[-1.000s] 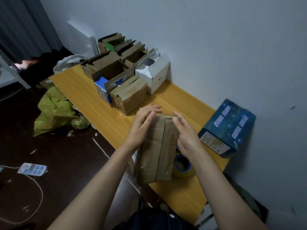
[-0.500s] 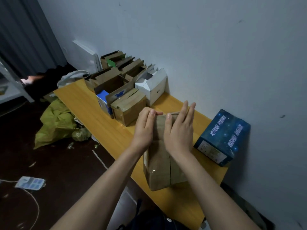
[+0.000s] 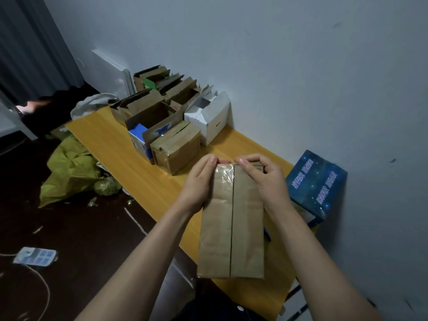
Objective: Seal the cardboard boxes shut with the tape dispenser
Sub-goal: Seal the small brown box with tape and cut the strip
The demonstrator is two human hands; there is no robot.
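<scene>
Two flaps meet along the seam of the cardboard box [image 3: 231,223], held above the tabletop [image 3: 139,167] near edge. Left hand [image 3: 199,186] and right hand [image 3: 266,181] each grip its far end, fingers curled; a blue object beneath is mostly hidden.

Single head-worn wide-angle view, looking forward and down along a wooden table [image 3: 129,163], close over both forearms at lower centre, wall filling the upper right
</scene>
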